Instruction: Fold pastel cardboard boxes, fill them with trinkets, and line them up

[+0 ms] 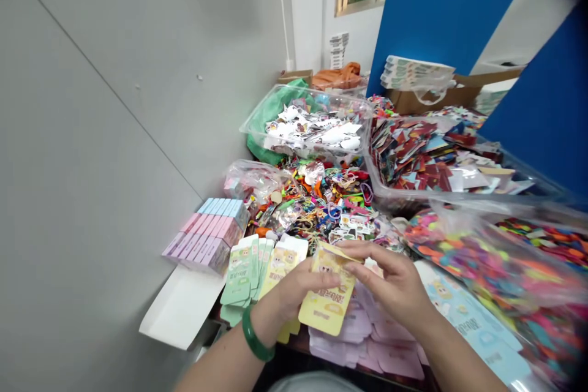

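Observation:
My left hand (294,288), with a green bangle (257,335) on its wrist, grips a yellow printed flat carton (328,306) with its thumb across the front. At the carton's upper right edge, the thumb and fingers of my right hand (390,278) close on the card near its top opening. Below and behind lie pink and lilac flat cartons (340,340). More yellow cartons (281,262) are fanned out beside my left hand, and green cartons (241,272) lie further left. Light blue cartons (468,312) are to the right of my right wrist.
Blue, pink and purple small boxes (214,229) stand in rows by the wall, above a white open box flap (184,306). Heaped colourful trinkets (316,196), clear tubs (303,122) of paper cut-outs and red cards (422,153), and plastic bags (496,269) crowd the table.

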Demonstrator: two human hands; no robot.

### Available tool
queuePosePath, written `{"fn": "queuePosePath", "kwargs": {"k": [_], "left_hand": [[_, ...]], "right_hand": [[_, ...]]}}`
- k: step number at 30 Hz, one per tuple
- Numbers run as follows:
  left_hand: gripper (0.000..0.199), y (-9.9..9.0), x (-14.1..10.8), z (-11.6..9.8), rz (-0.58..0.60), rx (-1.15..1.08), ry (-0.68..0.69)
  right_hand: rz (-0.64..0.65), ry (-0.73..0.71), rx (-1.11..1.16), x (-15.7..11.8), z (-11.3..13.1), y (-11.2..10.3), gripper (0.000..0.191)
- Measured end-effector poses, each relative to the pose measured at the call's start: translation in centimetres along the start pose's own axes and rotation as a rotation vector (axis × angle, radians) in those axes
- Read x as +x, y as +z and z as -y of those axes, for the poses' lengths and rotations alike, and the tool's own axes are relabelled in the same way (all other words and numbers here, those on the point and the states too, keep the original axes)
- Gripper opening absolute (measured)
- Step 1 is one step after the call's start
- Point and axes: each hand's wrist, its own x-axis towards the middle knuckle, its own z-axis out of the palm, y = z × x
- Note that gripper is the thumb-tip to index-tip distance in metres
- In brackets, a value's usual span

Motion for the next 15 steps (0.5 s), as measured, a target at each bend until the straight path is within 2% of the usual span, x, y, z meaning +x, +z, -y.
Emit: {"fn": "queuePosePath", "kwargs": {"k": [3, 6, 8, 15], "left_hand": [[0.035, 0.04, -0.07, -0.31, 0.02, 0.124, 0.0], [0.036, 0.03, 0.07, -0.28, 0.062, 0.246, 0.064], [0.036, 0.12, 0.2, -0.17, 0.072, 0.259, 0.084], [0.034, 0.65, 0.42, 0.04, 0.016, 0.095, 0.003]], "right_hand": [[0.06, 0.129, 0.073, 0.16, 0.44, -0.49, 0.015], [0.081, 0.222, 0.171, 0.46, 0.6, -0.68, 0.016], [0.079, 0.198, 0.179, 0.6, 0.49, -0.75, 0.014], [0.076, -0.032, 0.034, 0.29, -0.26, -0.73, 0.014]]}}
